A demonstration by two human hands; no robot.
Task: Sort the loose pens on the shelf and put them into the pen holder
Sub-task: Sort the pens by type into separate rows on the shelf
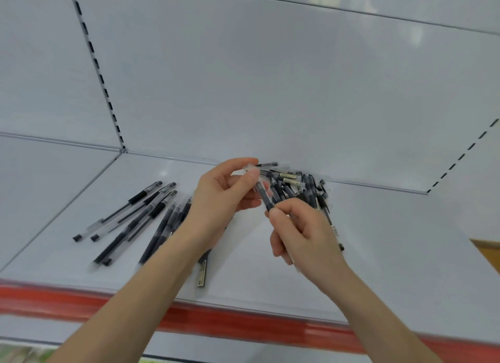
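I see both hands over the shelf [378,254], sharing 1 dark pen [263,197]. The left hand [224,192] has its grip pinched on the pen's upper end, and the right hand [303,233] has its grip pinched on the lower end. Just behind them, a jumbled pile of pens [297,184] lies against the back panel [270,92]. Further left, a row of pens [135,216] lies roughly side by side on the shelf, behind its red front strip [243,319].

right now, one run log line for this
left hand: holds pen | right hand: holds same pen | pen pile: on shelf
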